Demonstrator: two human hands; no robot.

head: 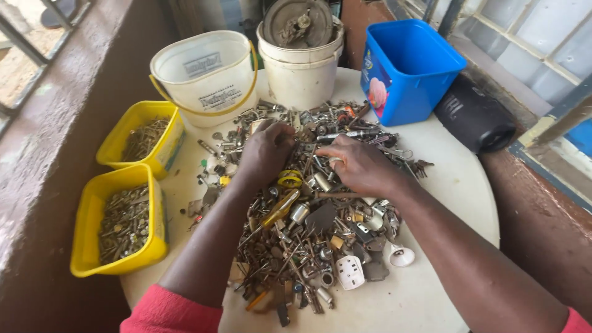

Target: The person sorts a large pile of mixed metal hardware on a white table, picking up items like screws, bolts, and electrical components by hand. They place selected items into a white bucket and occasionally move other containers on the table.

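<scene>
Scrap-metal heap point(308, 228) mid-desk point(444, 185), picked through by left hand point(266, 148) and right hand point(361, 165); grip of each curled among pieces, clamped or not impossible to tell; yellow tubs point(86, 216) along left edge.

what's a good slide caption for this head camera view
Left hand and right hand pick through a heap of mixed metal hardware on a round white table, yellow tubs of screws alongside.

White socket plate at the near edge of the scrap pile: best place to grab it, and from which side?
Pinch the white socket plate by its near and right edges, coming from the bare table side. It lies flat, face up, and scrap crowds its left and far sides.
</scene>
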